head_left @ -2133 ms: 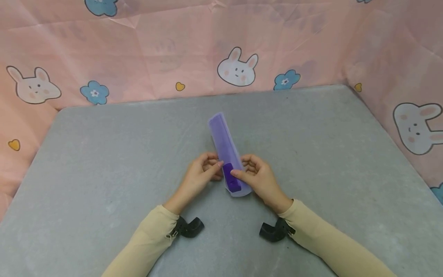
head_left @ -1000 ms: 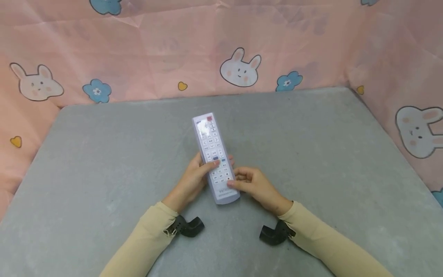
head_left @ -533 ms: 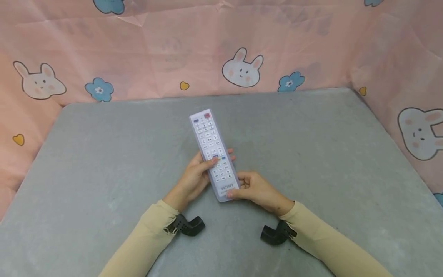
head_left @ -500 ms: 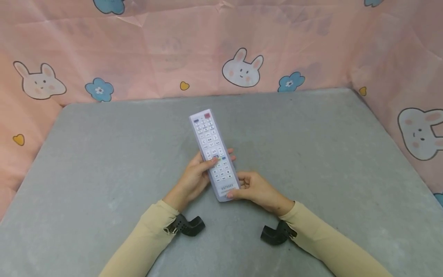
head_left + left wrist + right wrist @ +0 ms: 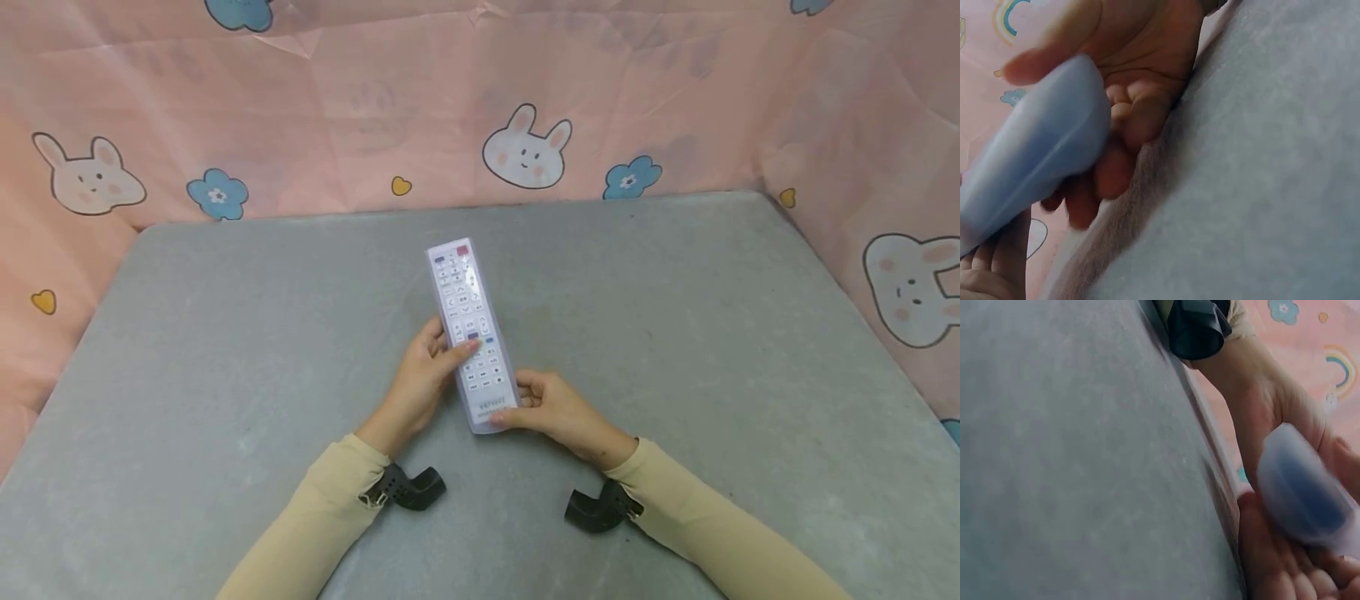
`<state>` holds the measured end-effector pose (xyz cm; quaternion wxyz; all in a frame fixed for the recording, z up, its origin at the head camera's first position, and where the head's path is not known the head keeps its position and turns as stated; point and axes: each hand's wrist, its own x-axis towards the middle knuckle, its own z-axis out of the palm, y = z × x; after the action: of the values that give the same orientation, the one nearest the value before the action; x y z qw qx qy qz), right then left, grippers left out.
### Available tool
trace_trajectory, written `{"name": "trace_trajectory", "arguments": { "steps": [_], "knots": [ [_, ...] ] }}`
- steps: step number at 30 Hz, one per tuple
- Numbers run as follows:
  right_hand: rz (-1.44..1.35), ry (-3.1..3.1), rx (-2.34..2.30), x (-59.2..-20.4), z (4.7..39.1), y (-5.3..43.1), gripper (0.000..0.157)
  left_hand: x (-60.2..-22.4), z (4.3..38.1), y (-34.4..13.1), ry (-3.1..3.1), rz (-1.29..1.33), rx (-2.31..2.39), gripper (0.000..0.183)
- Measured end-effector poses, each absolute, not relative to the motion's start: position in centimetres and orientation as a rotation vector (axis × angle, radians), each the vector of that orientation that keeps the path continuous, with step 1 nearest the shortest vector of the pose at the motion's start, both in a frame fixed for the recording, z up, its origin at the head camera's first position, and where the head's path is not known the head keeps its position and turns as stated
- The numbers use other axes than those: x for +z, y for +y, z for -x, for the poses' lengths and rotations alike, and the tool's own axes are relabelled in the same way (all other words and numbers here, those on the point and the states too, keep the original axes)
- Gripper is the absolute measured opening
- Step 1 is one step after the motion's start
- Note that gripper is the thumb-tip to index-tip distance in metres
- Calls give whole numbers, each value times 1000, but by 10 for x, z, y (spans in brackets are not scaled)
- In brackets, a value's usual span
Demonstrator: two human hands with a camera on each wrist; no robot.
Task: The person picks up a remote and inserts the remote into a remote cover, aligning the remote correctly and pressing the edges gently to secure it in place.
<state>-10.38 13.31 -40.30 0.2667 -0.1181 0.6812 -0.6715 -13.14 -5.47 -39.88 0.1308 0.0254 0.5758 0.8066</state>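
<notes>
A white remote control [image 5: 465, 308] in a clear, purplish sleeve is held above the table, button side up, its red-button end pointing away. The left hand [image 5: 420, 375] grips it around the middle, thumb across the buttons and the other fingers mostly hidden behind it. At the near end, the right hand [image 5: 558, 412] pinches the lower right corner, thumb on top and fingers curled at the side. In the left wrist view the remote's rounded sleeve end [image 5: 1041, 137] shows, blurred. The right wrist view has the same sleeve end [image 5: 1304, 494] between thumb and fingers.
A grey table [image 5: 262, 333] lies beneath both hands. Pink cloth [image 5: 337, 100] with rabbits and flowers stands along its back and sides. Each wrist carries a black camera mount, the left one [image 5: 412, 489] and the right one [image 5: 596, 508] both over the table.
The remote has been turned from its purple back with the dark panel to its button face. Most recently its far end swung slightly right, and the left fingertips no longer show past its right edge.
</notes>
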Motion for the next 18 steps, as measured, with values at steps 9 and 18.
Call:
{"name": "trace_trajectory", "arguments": {
  "steps": [9, 18],
  "knots": [
    [187, 1983, -1919, -404, 105, 133, 36, -398, 132, -54, 1828, -71, 2157, 53],
    [140, 2135, -1918, -406, 106, 134, 28, -400, 136, -63, 1924, -180, 1842, 48]
  ]
}}
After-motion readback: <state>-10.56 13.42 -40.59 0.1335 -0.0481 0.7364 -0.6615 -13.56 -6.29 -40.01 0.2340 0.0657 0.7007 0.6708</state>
